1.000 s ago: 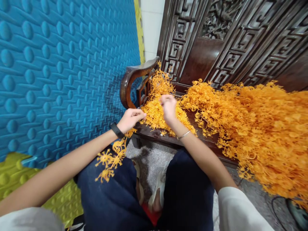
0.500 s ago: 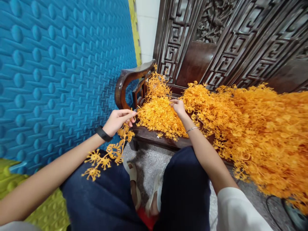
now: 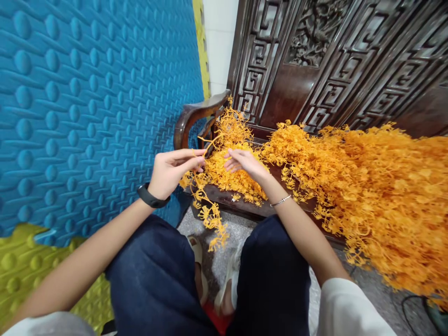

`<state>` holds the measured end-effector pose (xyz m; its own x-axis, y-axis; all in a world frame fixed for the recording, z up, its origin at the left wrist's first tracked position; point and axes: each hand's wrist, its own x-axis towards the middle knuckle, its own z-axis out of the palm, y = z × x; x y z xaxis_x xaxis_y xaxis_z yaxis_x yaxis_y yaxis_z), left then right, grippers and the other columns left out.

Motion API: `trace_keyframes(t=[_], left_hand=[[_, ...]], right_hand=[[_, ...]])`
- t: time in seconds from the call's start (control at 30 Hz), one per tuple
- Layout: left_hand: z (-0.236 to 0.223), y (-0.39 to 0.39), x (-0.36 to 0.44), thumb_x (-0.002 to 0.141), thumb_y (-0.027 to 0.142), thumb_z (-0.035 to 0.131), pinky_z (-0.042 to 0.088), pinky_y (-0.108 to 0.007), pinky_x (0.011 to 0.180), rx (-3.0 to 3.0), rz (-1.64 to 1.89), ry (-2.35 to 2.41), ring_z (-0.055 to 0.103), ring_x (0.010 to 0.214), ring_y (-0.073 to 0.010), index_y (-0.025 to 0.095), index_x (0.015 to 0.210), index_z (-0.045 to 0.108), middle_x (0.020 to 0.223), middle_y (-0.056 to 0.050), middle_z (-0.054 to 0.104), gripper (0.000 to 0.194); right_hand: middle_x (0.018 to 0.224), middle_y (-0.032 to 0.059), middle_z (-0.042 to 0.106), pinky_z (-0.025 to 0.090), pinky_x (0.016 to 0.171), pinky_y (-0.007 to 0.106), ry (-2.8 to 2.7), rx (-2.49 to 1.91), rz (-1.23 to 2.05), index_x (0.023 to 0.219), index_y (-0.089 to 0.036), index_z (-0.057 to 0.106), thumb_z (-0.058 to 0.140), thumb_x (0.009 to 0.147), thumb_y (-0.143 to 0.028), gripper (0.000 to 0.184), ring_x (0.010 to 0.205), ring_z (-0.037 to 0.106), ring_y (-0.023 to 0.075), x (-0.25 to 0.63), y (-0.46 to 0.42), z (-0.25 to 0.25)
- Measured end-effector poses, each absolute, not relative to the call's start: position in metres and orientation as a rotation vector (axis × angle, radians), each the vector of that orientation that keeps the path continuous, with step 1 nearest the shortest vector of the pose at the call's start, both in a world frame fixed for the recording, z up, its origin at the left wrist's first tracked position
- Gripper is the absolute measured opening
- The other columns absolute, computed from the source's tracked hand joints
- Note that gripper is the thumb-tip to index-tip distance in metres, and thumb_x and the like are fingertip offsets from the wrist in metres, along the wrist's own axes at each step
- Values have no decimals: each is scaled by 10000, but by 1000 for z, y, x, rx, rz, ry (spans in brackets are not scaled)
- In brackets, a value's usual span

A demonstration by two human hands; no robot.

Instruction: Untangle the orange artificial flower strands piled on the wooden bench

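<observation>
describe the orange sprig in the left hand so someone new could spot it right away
Find the dark carved bench, then its curved armrest beside the blue mat. Just in front of that armrest, the left hand, with a black wristband, pinches the orange sprig. Unlike the orange piles nearby, it dangles from a hand.

bright light | glare on carved panel (image 3: 290, 91) | shadow under bench (image 3: 226, 196) | edges stretched

Can see, on the dark wooden desk (image 3: 224, 194), a small pile of orange sprigs (image 3: 229, 179) beside a larger heap (image 3: 381, 196).
</observation>
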<state>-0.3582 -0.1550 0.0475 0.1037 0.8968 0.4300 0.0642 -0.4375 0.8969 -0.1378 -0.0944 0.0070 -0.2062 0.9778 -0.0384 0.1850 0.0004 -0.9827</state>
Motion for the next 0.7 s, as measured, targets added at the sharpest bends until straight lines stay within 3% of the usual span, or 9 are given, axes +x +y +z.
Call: trace_keyframes(t=[0.1,0.27,0.4,0.5,0.6,0.7], left_hand=[[54,-161,-356,708,323,725,579,-303,672,1632,1570,937,675,621,-140,174,915,748,756,-28,732,257],[57,-165,-350,725,362,704,573,-331,729,1622,1575,925,680,667,-148,224,925,746,788,-12,727,246],[55,-169,-349,692,428,726,564,-377,782,1703,1487,846,692,788,-203,235,855,759,850,-34,737,256],[58,-175,-348,671,386,756,553,-384,824,1906,1325,743,687,853,-228,240,803,767,876,-43,745,197],[61,-184,-342,717,272,735,538,-331,871,2179,1111,558,687,894,-205,255,860,766,945,-37,745,147],[59,-191,-332,775,196,677,512,-281,925,2369,978,335,673,976,-184,252,979,741,1035,-41,728,221]], right_hand=[[714,118,705,525,511,316,-1451,-1260,1747,953,-152,592,452,786,-683,575,546,658,196,-161,-115,7],[840,105,710,565,627,353,-1327,-923,2177,1033,-181,592,442,741,-744,652,684,699,214,-195,-133,-3],[969,53,684,562,731,334,-1173,-669,2006,1074,-245,590,418,831,-641,495,801,675,168,-204,-135,-2],[986,33,666,558,721,303,-1120,-686,1829,1032,-258,601,437,852,-576,400,823,650,150,-195,-132,8],[981,54,663,555,717,344,-1178,-721,1697,1034,-247,597,411,831,-628,470,856,644,183,-184,-132,19],[962,70,665,542,755,402,-1310,-792,1563,996,-241,610,356,822,-670,528,901,638,216,-182,-139,23]])
